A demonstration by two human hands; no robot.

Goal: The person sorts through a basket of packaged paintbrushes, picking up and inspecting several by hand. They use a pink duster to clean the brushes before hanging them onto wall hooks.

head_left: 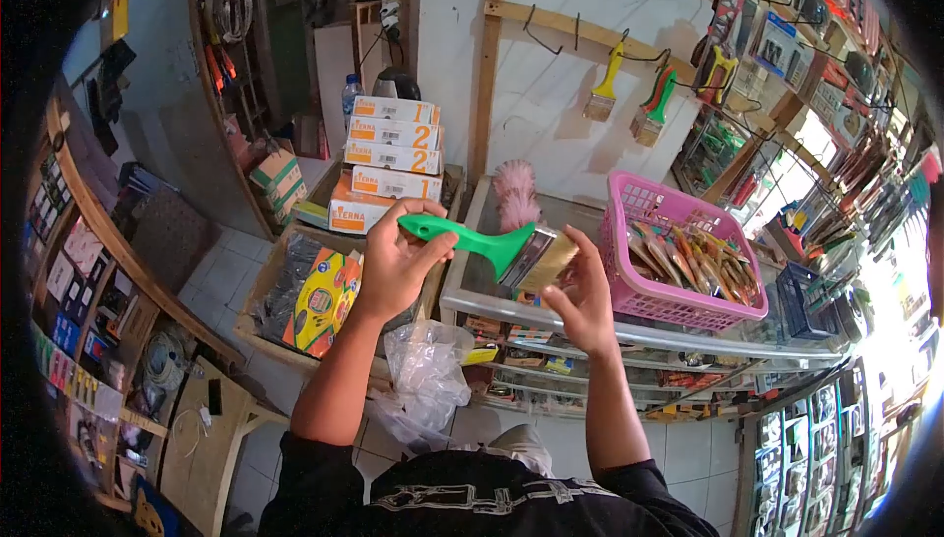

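Note:
A wide paint brush with a green handle (482, 243) is held up in front of the chest, its bristles pointing right. My left hand (401, 260) pinches the handle near its hanging hole, thumb on top. At the bristle end, my right hand (587, 291) has its thumb and fingers around the pale bristles, touching or very near them; the exact contact is unclear. Beyond the brush lies a glass counter (472, 291) with a pink feather duster (516, 195) on it.
A pink basket (678, 313) of packed brushes stands on the counter at right. Orange-white boxes (393, 156) are stacked at left, above an open carton (258, 316) and a clear plastic bag (423, 370). Yellow (603, 94) and green-red brushes (657, 104) hang from wall hooks.

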